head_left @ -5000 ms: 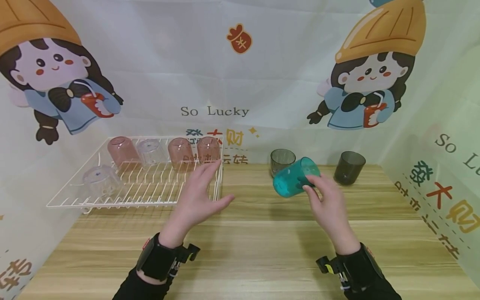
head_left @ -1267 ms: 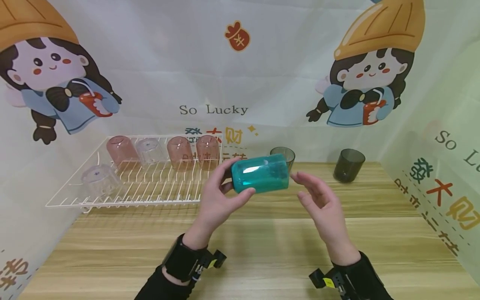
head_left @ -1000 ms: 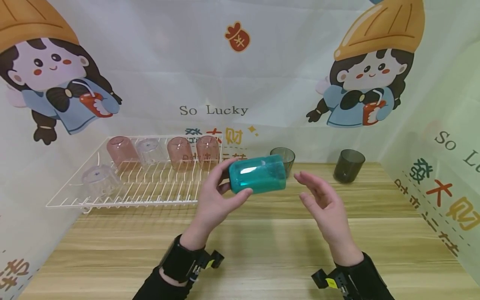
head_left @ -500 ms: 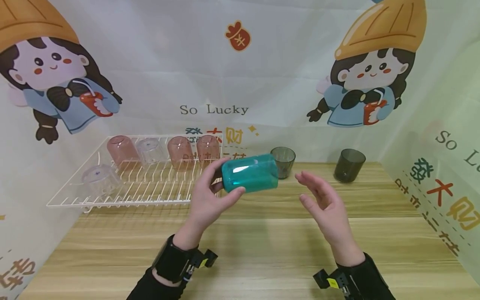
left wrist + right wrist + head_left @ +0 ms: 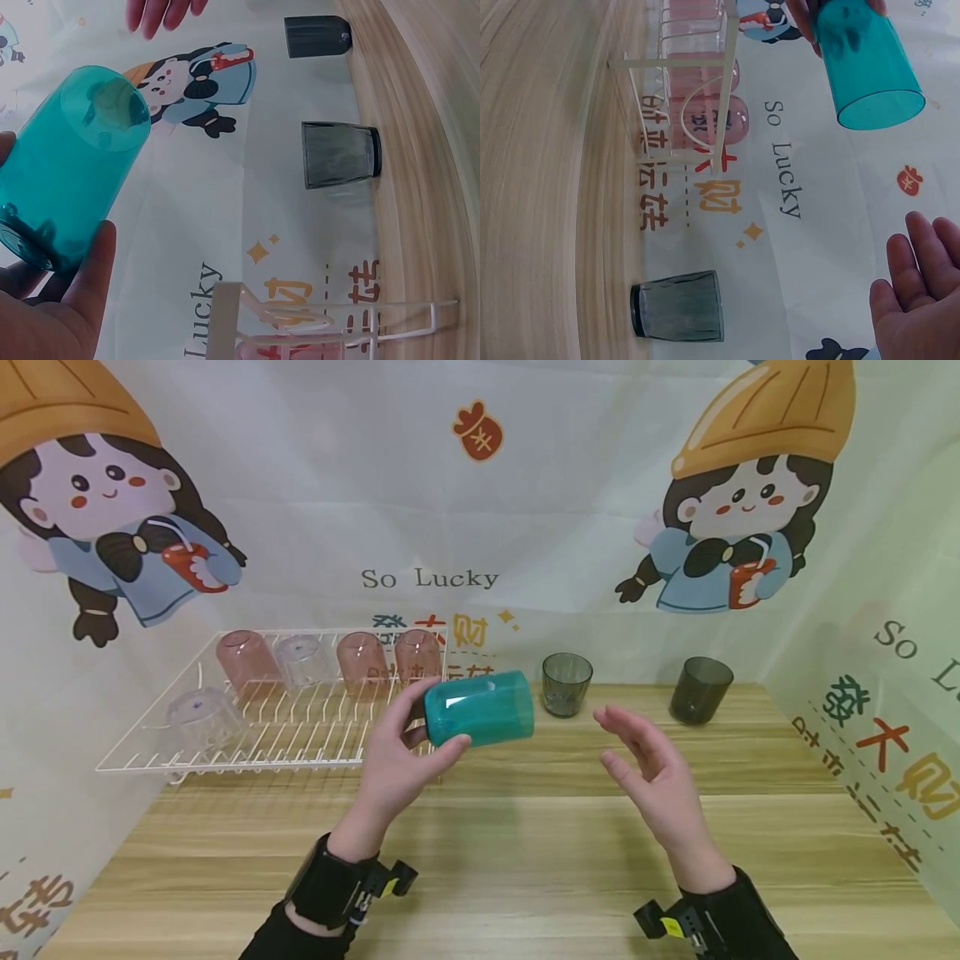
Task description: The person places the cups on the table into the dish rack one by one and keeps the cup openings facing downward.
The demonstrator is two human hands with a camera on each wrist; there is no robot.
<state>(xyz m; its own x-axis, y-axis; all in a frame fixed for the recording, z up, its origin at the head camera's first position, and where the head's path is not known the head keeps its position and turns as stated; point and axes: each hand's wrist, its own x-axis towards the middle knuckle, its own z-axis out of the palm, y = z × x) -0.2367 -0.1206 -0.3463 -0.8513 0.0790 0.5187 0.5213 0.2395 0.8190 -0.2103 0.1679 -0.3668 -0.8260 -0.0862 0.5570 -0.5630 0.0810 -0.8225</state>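
My left hand (image 5: pixel 397 768) grips a teal glass (image 5: pixel 480 708) by its base end, thumb in front and fingers behind. The glass lies nearly sideways in the air, its open mouth toward the right. In the left wrist view the teal glass (image 5: pixel 75 165) shows its mouth and its thick base near the palm. My right hand (image 5: pixel 656 785) hovers apart from it, fingers loosely extended and holding nothing. Behind the hands a ribbed grey glass (image 5: pixel 567 687) and a darker grey glass (image 5: pixel 701 692) stand upright on the table.
A white wire rack (image 5: pixel 300 743) stands at the left, partly behind my left hand. It bears several upside-down glasses, pink (image 5: pixel 243 662) and clear (image 5: pixel 202 718). A printed cloth backdrop (image 5: pixel 480 510) rises behind the wooden table (image 5: pixel 510 877).
The teal glass has passed from my right hand to my left. Over the last second my left hand has carried it leftward toward the rack, while the right hand stays nearly still.
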